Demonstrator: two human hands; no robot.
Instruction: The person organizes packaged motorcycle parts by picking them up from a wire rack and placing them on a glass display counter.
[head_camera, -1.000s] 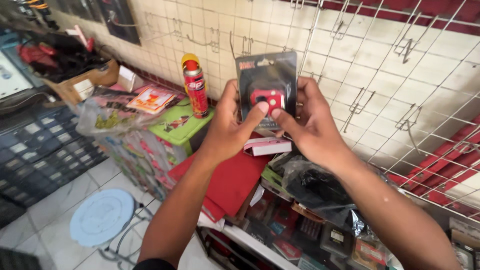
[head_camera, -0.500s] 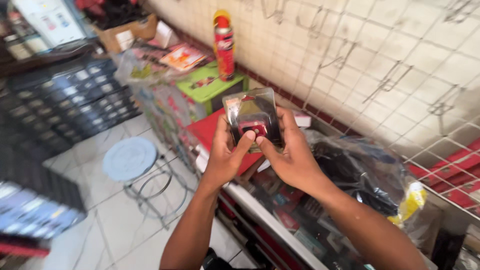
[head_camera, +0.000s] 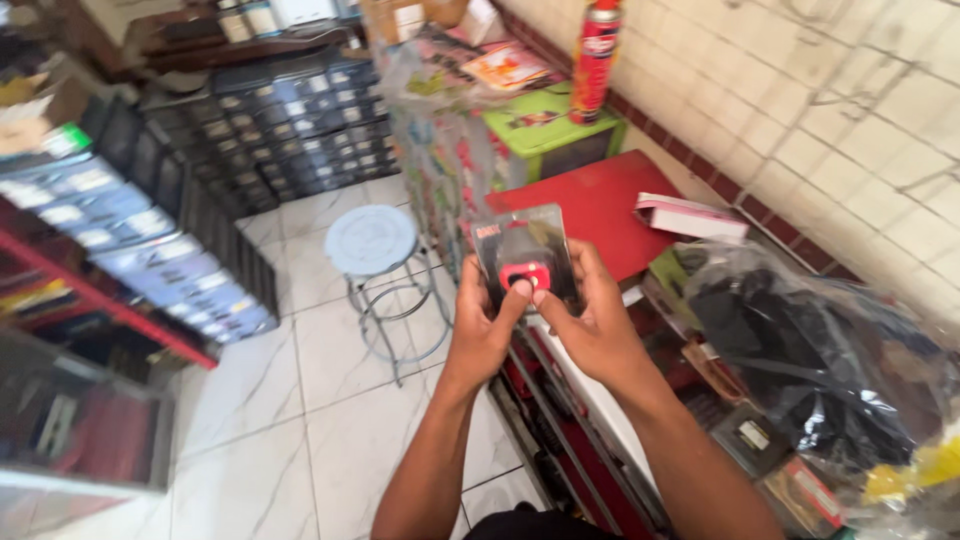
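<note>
Now both hands grip one blister pack (head_camera: 524, 262) at frame centre: the left hand (head_camera: 483, 335) wraps its left edge, the right hand (head_camera: 590, 325) its right edge, both thumbs pressed beside the red item under the clear front. Behind it, at 1 o'clock, lies a red surface (head_camera: 590, 205) with a book (head_camera: 690, 216); a spray can (head_camera: 595, 60) stands at 12, a round stool (head_camera: 372, 241) at 10, a black bag (head_camera: 810, 350) at 3.
</note>
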